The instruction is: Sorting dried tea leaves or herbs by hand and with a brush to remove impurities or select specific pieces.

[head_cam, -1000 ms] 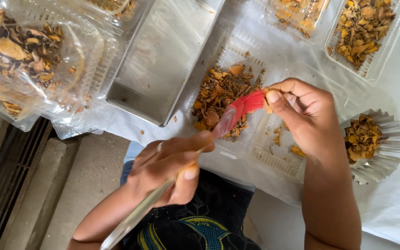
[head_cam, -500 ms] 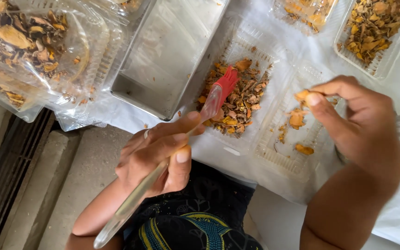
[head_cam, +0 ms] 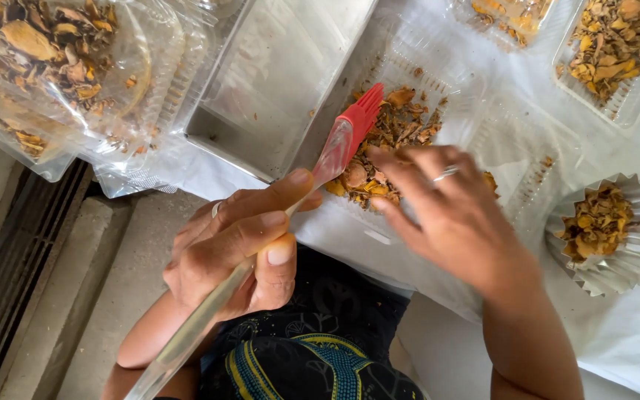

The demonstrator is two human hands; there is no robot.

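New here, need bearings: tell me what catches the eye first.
The red-tipped brush in the left hand, slanting up at centre. The right hand reaches into a clear tray of orange-brown dried pieces. At right stands a pleated foil cup holding more pieces.

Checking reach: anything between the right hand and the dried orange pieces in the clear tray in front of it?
Nothing visible. The right hand has its fingertips already at the dried orange pieces in the open clear tray. The red-bristled brush in the left hand lies alongside.

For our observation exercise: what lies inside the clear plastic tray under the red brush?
Orange-brown dried pieces fill the clear plastic tray; the right hand covers its near part, hiding what lies there.
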